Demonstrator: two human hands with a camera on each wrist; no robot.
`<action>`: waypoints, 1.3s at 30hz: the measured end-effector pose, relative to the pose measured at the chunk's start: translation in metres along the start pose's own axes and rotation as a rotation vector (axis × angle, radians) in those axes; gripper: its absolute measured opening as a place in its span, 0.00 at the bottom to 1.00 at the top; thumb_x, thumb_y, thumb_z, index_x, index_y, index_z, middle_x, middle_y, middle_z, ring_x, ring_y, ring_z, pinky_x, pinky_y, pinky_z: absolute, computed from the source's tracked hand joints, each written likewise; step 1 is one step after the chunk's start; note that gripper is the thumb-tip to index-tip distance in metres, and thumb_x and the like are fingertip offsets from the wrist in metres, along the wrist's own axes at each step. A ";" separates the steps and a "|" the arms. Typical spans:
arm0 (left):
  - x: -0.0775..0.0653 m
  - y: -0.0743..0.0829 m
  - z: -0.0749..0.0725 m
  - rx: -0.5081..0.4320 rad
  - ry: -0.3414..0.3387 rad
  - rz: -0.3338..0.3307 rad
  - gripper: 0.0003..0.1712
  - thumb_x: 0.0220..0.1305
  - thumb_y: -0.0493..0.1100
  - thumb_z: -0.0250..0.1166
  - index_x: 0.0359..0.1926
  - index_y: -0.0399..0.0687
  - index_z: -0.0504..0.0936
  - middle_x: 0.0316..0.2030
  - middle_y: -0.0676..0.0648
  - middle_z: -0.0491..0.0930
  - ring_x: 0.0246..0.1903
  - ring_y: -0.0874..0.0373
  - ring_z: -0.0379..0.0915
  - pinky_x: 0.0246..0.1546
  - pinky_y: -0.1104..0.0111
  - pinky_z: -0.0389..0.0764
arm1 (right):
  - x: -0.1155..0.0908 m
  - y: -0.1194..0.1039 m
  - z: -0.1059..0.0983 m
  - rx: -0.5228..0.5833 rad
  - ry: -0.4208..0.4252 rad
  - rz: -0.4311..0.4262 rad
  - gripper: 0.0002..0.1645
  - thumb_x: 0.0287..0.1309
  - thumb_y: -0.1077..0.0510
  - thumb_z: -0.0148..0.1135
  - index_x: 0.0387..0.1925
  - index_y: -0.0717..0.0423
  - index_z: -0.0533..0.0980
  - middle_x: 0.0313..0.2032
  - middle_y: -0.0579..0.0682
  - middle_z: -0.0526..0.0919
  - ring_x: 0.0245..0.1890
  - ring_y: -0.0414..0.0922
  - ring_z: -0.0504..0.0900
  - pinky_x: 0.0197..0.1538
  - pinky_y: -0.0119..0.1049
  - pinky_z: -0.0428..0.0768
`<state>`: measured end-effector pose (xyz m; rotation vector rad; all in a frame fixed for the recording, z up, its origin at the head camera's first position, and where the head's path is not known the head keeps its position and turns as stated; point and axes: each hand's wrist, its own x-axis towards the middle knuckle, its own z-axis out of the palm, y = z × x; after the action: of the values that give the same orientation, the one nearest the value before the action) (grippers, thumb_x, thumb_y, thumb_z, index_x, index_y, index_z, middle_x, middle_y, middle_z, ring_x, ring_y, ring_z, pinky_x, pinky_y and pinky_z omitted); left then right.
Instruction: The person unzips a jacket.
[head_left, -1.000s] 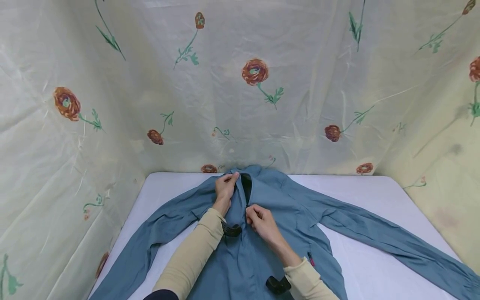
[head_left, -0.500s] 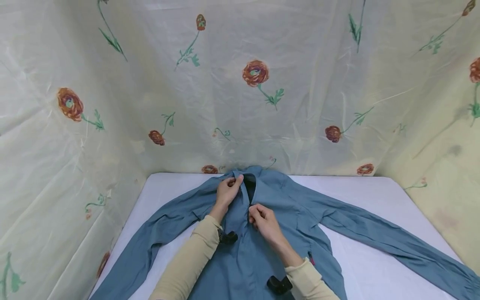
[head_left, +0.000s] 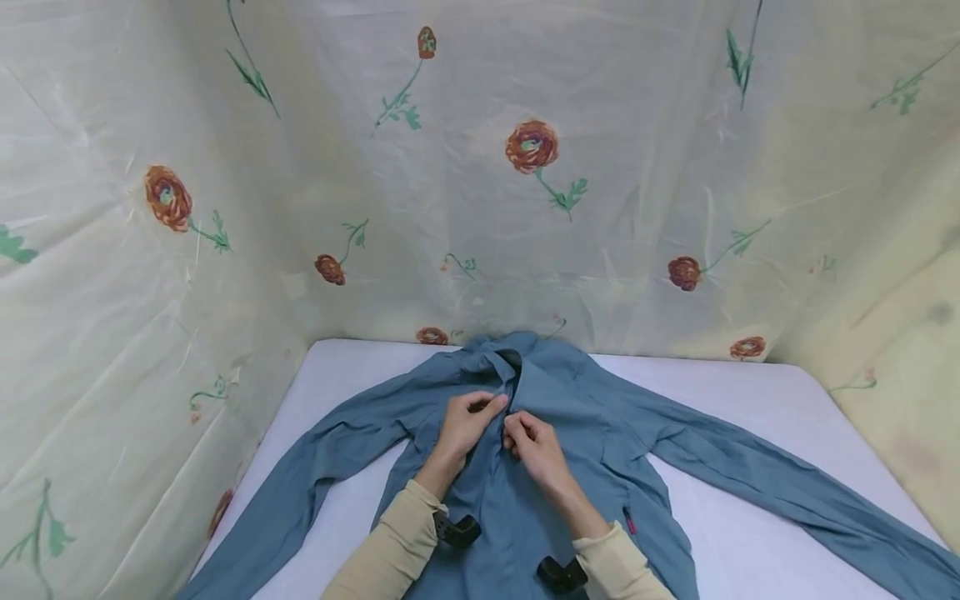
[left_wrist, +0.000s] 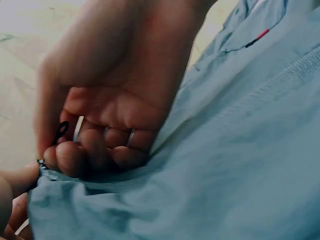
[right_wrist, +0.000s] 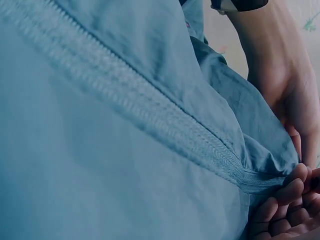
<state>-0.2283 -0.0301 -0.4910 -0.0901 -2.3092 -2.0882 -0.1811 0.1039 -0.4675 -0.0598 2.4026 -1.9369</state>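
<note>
A blue jacket [head_left: 570, 417] lies front up, its sleeves spread and its collar [head_left: 487, 358] gaping at the far end. The front zipper [right_wrist: 150, 100] runs shut toward the hands in the right wrist view. My left hand [head_left: 463, 425] pinches the jacket's front edge beside the zipper, just under the collar opening. Close by on the right, my right hand [head_left: 538, 450] has its fingers curled and pinches the zipper pull [left_wrist: 62, 129], whose black loop shows between thumb and fingers. The slider itself is mostly hidden by the fingertips.
The jacket lies on a white table [head_left: 360, 367]. Flower-patterned sheeting [head_left: 480, 200] hangs behind and at both sides. A red and black tab [head_left: 629, 521] marks the jacket's right side. Each wrist carries a black camera [head_left: 457, 530].
My left hand has moved from the collar down along the front edge, close to my right hand. The collar opening has narrowed. My right hand stays at the zipper; the head view has shifted slightly.
</note>
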 end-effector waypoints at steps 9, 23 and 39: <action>0.004 0.002 0.009 0.009 0.118 -0.005 0.17 0.56 0.53 0.69 0.37 0.44 0.87 0.36 0.45 0.85 0.32 0.64 0.76 0.35 0.71 0.76 | -0.007 -0.013 -0.001 0.009 -0.008 -0.008 0.18 0.70 0.56 0.48 0.32 0.69 0.74 0.26 0.61 0.76 0.23 0.44 0.70 0.28 0.31 0.70; 0.007 0.002 0.009 -0.007 0.138 -0.018 0.15 0.57 0.51 0.69 0.36 0.44 0.87 0.35 0.46 0.85 0.31 0.64 0.74 0.34 0.72 0.75 | -0.006 0.000 0.001 -0.018 0.008 -0.009 0.18 0.69 0.54 0.50 0.31 0.65 0.75 0.23 0.53 0.76 0.21 0.41 0.70 0.27 0.31 0.70; 0.012 -0.004 0.009 0.006 0.152 -0.014 0.15 0.57 0.51 0.69 0.35 0.44 0.88 0.32 0.46 0.84 0.28 0.64 0.73 0.32 0.72 0.74 | -0.010 0.012 0.005 -0.012 0.026 0.025 0.18 0.69 0.53 0.51 0.31 0.63 0.75 0.22 0.48 0.75 0.20 0.40 0.70 0.26 0.31 0.70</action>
<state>-0.2399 -0.0208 -0.4950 0.0821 -2.2335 -2.0174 -0.1703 0.1025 -0.4803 -0.0059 2.4193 -1.9245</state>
